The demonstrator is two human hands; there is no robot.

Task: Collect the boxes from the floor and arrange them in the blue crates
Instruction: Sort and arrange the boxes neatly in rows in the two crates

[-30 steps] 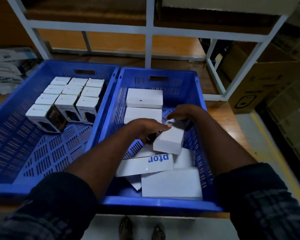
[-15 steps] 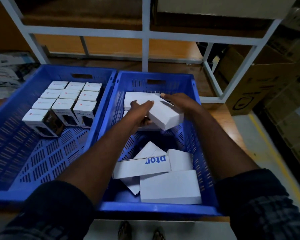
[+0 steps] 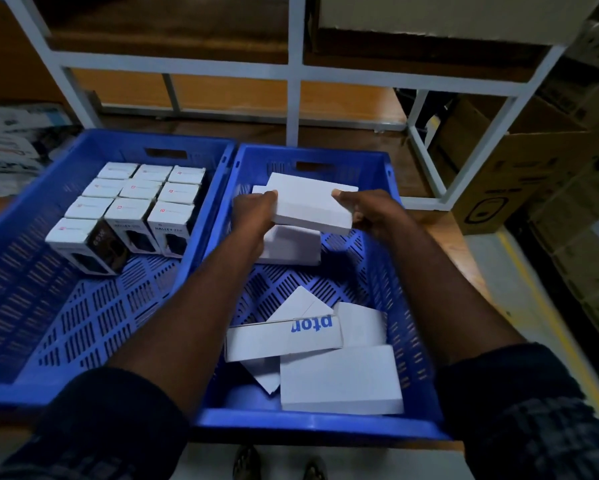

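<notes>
Two blue crates side by side on the worktop: left crate (image 3: 21,271) has small boxes (image 3: 145,199) packed in tight rows at the back, right crate (image 3: 405,306) has loose white boxes (image 3: 339,379) jumbled near the front. Left hand (image 3: 253,209) and right hand (image 3: 367,209) pinch a white box (image 3: 312,206) by its ends, fingers closed on it, level above the far stack (image 3: 291,247), probably to square it on top.
</notes>
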